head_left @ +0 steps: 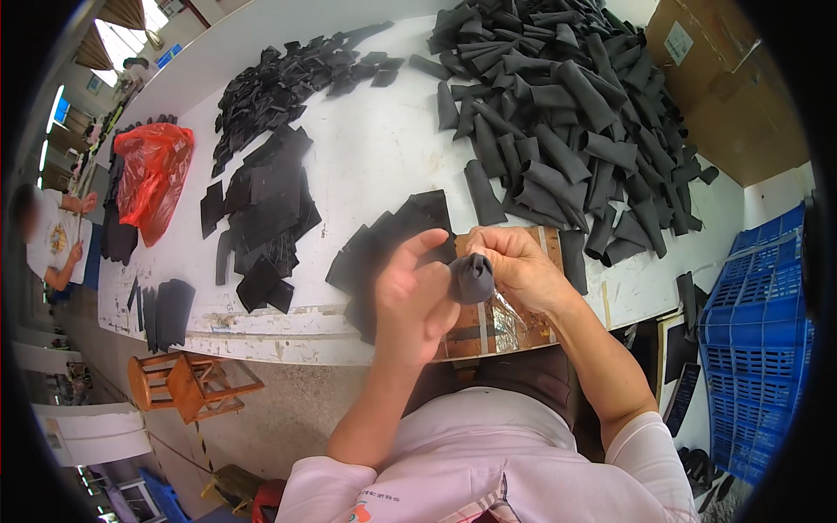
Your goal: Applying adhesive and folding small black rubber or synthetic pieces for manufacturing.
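Note:
A dark grey fabric tube is between my hands above the table's front edge, its round folded end facing up toward me. My right hand pinches the tube's rim between thumb and fingertips. My left hand closes around the tube's left side, its index finger raised and bent; part of its grip is hidden. Below my hands lies a brown board with shiny tape. Just left of it, flat black fabric pieces lie fanned out, partly covered by my left hand.
A big heap of rolled grey tubes fills the back right, near a cardboard box. Black pieces lie in piles at left, beside a red plastic bag. Blue crates stand right; a wooden stool and another person are left.

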### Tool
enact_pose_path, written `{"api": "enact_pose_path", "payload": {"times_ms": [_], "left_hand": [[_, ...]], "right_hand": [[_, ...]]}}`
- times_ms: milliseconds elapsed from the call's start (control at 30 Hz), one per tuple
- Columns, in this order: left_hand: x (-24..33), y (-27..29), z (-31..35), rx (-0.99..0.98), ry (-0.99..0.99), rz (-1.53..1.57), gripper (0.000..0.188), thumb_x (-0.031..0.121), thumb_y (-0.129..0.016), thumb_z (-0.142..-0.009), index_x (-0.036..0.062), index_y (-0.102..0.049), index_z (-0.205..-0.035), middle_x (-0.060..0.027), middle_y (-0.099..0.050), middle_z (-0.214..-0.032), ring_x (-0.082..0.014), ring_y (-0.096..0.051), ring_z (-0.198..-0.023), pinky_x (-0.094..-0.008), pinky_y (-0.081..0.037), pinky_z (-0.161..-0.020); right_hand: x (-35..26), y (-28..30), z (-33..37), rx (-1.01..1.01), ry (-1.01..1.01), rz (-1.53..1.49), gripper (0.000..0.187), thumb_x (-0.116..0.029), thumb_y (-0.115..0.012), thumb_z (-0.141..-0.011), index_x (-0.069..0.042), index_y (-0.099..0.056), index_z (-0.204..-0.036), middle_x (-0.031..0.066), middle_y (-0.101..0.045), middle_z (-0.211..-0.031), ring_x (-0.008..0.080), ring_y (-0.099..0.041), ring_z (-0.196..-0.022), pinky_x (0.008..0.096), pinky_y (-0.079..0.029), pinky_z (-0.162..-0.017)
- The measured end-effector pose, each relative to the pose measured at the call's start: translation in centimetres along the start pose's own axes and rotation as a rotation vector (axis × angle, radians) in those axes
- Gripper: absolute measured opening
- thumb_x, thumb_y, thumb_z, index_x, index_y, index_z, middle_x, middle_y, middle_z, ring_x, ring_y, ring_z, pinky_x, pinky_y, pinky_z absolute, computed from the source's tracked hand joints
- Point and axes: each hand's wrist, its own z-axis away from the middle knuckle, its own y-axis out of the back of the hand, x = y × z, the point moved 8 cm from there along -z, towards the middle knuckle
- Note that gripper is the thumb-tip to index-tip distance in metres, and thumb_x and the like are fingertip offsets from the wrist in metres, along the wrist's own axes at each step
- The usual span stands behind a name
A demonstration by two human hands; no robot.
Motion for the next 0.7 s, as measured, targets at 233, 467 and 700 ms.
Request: {"api": "enact_pose_path", "payload": {"times_ms": [233,467,700], "left_hand": [[-1.6,0.0,0.4,-0.120,0.131,0.383,0.040,0.004,-0.053,-0.081,0.0003,-0.039,-0.118,-0.0101,-0.057,-0.079,-0.0038,-0.031,-0.035,-0.0166,-0.024,-0.033],[4.7,-2.6,1.1,0.120,-0.610,-0.942,0.030,0.010,-0.057,-0.082,-0.0037,-0.049,-0.108,-0.0105,-0.057,-0.090,-0.0119,-0.053,-0.076,-0.0224,-0.045,-0.063],[4.9,-4.7,1.6,0.021,-0.550,-0.596,0.012,0.006,-0.053,-0.084,-0.0039,-0.056,-0.088,-0.0097,-0.058,-0.090,-0.0139,-0.055,-0.073,-0.0248,-0.047,-0.066]], "right_hand": [[0.3,-0.5,-0.8,-0.064,-0.047,0.085,0.025,-0.026,-0.057,-0.084,-0.003,-0.053,-0.073,-0.0017,-0.045,-0.059,0.0059,-0.040,-0.054,0.0208,-0.034,-0.048],[0.7,0.9,0.8,0.045,-0.014,0.020,0.027,-0.028,-0.056,-0.084,-0.004,-0.053,-0.073,-0.0017,-0.048,-0.062,0.0069,-0.044,-0.059,0.0218,-0.039,-0.057],[-9.3,-3.7,3.2,0.131,0.568,1.082,0.026,-0.025,-0.065,-0.071,-0.002,-0.054,-0.076,0.0060,-0.047,-0.067,0.0190,-0.050,-0.065,0.0280,-0.040,-0.051]]}}
